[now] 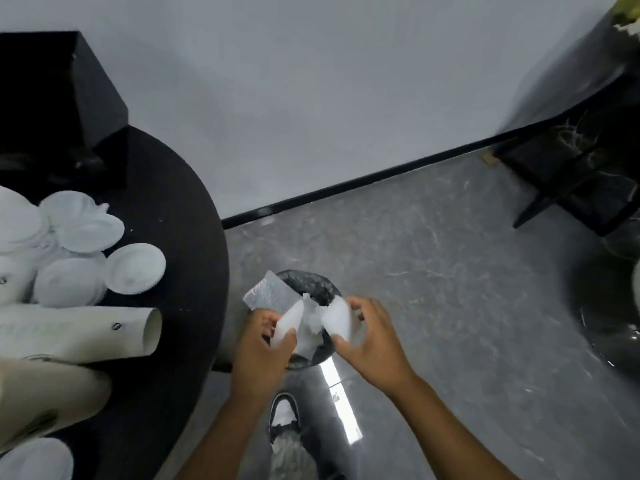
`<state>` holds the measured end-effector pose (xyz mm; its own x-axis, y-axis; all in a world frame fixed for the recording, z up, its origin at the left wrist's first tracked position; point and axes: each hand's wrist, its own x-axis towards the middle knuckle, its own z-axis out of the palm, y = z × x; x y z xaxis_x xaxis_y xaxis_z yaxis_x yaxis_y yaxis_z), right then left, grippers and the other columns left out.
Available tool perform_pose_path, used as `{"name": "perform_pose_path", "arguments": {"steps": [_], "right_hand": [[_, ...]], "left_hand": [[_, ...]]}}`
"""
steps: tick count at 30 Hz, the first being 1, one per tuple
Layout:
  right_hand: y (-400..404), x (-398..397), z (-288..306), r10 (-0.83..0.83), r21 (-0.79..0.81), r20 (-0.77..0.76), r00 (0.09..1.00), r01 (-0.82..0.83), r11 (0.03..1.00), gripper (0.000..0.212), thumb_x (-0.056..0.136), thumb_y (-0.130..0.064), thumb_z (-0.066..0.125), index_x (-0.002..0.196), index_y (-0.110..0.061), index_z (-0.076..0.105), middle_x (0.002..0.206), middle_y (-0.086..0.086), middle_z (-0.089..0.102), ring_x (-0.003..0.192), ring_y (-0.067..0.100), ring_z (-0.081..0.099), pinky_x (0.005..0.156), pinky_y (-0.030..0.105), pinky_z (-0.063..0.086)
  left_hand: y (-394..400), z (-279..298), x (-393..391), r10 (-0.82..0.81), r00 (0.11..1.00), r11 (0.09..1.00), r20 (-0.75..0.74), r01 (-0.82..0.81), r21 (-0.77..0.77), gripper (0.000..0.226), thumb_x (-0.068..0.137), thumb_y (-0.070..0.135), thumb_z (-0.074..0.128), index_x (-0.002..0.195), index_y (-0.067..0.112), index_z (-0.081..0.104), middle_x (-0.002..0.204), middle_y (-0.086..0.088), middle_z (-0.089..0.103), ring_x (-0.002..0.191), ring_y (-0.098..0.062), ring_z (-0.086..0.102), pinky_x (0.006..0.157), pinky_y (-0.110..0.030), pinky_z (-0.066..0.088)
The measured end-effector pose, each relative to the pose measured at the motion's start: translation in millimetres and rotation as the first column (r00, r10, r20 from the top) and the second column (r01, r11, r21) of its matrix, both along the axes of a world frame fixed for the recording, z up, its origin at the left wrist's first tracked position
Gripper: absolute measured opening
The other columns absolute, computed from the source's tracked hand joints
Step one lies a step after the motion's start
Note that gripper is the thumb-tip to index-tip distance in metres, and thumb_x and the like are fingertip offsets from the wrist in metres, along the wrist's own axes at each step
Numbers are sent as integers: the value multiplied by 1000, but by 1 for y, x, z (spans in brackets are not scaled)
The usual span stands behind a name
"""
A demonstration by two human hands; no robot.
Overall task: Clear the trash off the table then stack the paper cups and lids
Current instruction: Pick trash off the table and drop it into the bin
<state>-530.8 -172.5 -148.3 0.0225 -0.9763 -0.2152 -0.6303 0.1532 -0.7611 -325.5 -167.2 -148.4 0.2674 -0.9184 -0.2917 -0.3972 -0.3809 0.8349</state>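
both bare forearms reach forward from the bottom of the view, with the hands held close together above a small round bin (313,289) lined with a dark bag, standing on the floor just beside the desk. the left hand (260,344) has its fingers curled round a white scrap of paper (287,323), thumb on top, and a shiny silvery wrapper (268,295) sticks out above that hand, over the bin's rim. the right hand (370,336) pinches another white scrap (339,318) with its fingers clamped on it. between the two hands more crumpled white paper (310,329) hangs over the bin's mouth; whether it is one torn sheet or several pieces i cannot tell. to the left, the round black desk (173,209) carries a loose heap of white lids (104,251) and some pale paper cups (86,329) lying on their sides, well apart from the hands. a black box (59,88) stands at the back of the desk against the pale grey wall. the floor (433,271) is grey and marbled, with a black skirting strip along the wall. one black-and-white shoe (284,415) shows below the hands.
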Motion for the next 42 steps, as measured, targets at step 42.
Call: {"name": "perform_pose_path", "arguments": {"steps": [42], "right_hand": [[-34, 188, 276, 532, -304, 434, 727, -438, 846, 68, 83, -25, 84, 140, -39, 48, 135, -21, 55, 113, 4, 60, 89, 27, 57]], "left_hand": [[82, 306, 116, 568, 822, 669, -44, -492, -557, 43, 85, 17, 84, 122, 26, 64, 120, 18, 70, 106, -4, 68, 81, -20, 56]]}}
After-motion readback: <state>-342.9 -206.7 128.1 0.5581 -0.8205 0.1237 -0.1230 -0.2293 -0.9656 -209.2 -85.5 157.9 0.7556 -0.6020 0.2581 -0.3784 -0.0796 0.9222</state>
